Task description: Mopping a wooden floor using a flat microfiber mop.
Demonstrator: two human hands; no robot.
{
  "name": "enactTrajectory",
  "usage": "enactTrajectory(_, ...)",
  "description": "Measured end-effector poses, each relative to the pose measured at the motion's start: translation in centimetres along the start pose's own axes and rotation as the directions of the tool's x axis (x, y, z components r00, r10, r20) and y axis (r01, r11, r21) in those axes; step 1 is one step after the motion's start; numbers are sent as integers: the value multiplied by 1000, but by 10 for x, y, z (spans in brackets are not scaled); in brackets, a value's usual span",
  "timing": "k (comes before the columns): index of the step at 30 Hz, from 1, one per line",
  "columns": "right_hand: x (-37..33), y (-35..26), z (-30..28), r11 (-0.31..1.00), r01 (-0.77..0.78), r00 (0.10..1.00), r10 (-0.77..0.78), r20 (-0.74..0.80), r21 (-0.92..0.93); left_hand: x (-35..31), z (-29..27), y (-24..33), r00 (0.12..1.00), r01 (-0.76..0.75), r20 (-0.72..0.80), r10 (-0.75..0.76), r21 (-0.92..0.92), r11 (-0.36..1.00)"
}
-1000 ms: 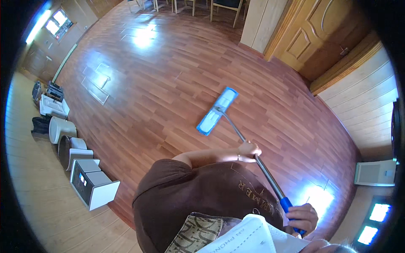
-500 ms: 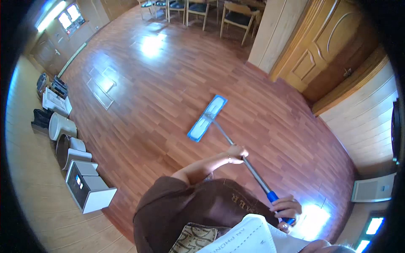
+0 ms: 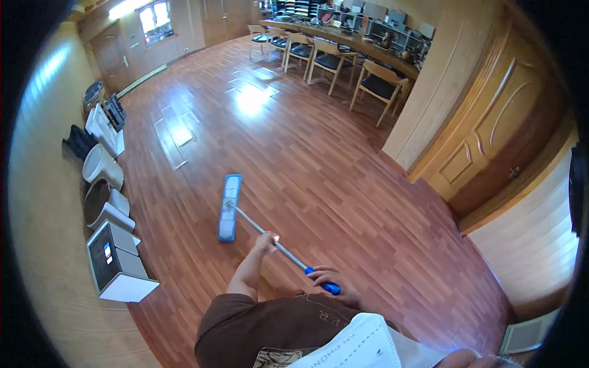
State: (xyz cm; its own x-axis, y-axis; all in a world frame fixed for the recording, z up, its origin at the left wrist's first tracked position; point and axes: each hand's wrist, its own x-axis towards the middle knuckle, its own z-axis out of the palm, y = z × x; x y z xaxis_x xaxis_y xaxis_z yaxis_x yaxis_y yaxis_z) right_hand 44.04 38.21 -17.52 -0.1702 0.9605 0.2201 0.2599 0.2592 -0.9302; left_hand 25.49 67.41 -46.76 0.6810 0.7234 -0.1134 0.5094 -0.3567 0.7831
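A flat mop with a blue-edged, pale rectangular head (image 3: 229, 208) lies on the brown wood-plank floor, left of the middle. From its centre a grey metal pole (image 3: 290, 254) slants toward me and ends in a blue grip (image 3: 323, 281). My left hand (image 3: 266, 242) is wrapped round the pole partway along. Farther back, my right hand (image 3: 334, 283) is closed on the blue grip at the end, its fingers curled over the top.
White and grey bins and boxes (image 3: 103, 165) line the left wall. Wooden chairs (image 3: 331, 61) with dark seats stand at a long cluttered counter (image 3: 362, 44) at the back. A wooden door (image 3: 497, 116) is on the right. A pale boxy unit (image 3: 529, 334) sits at the lower right.
The mop has swung left across the floor, its head turning from slanted to nearly straight away from me. Both hands moved left with it, and the view tilted up to show the counter.
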Motion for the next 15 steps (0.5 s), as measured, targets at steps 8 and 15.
enactTrajectory(8,50,29,36,983,142,925,-174,337,118,-123,-53,-37,851,431,-323,-413,-20,902)
enactTrajectory(15,60,19,18,950,26,906,-154,395,311,-188,-37,-11,780,368,-556,-289,34,929)
